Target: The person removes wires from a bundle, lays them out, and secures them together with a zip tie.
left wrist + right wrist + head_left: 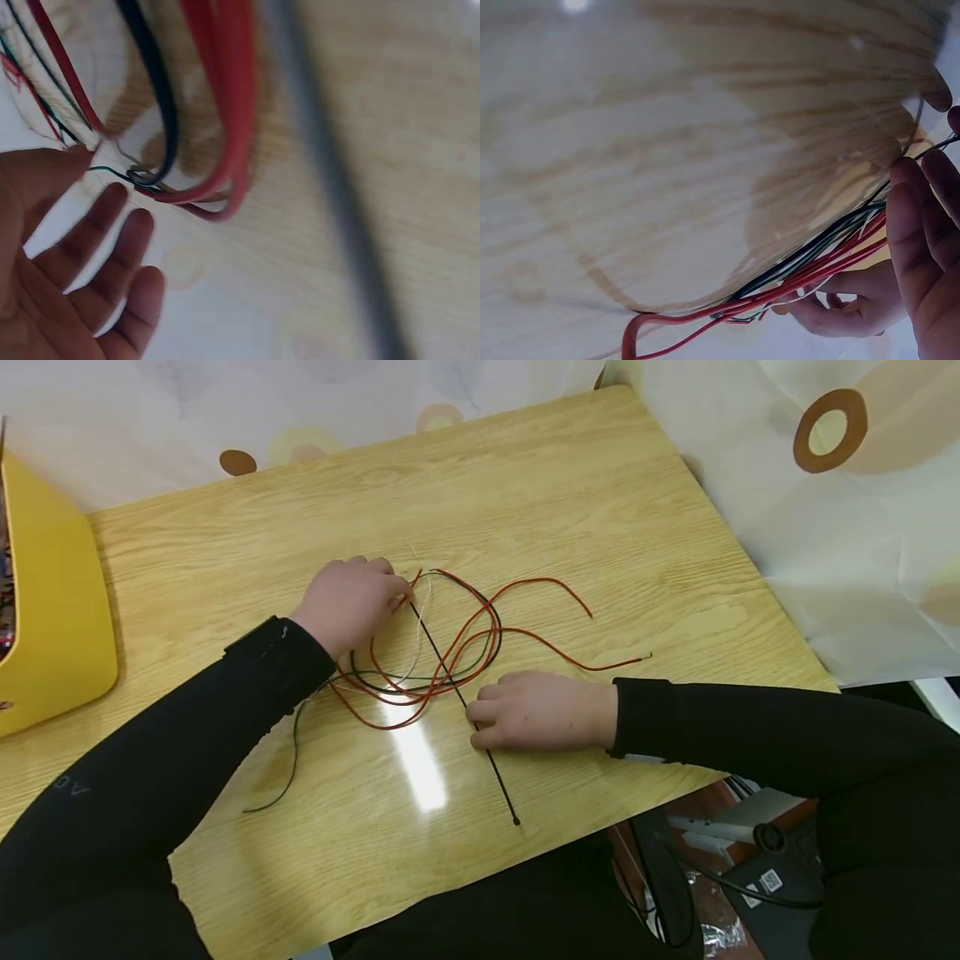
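Black sleeves fill the near edge of the head view, and from them both hands reach onto the wooden table [600, 510]. Fingers of the left hand [348, 606] curl down at the far end of the black cable tie [457, 693], beside the loose tangle of red, green and white wires [442, 652]; whether they actually pinch anything I cannot tell. The right hand [536, 710] lies knuckles-up with its fingers curled over the tie's middle, apparently pressing or gripping it.

Risk, as I judge it: the loops are springy and lie loose, so a tug on the tie could drag or scatter them, or strands could slip out.

At the left edge stands a yellow bin [52, 602]; its contents are barely visible.
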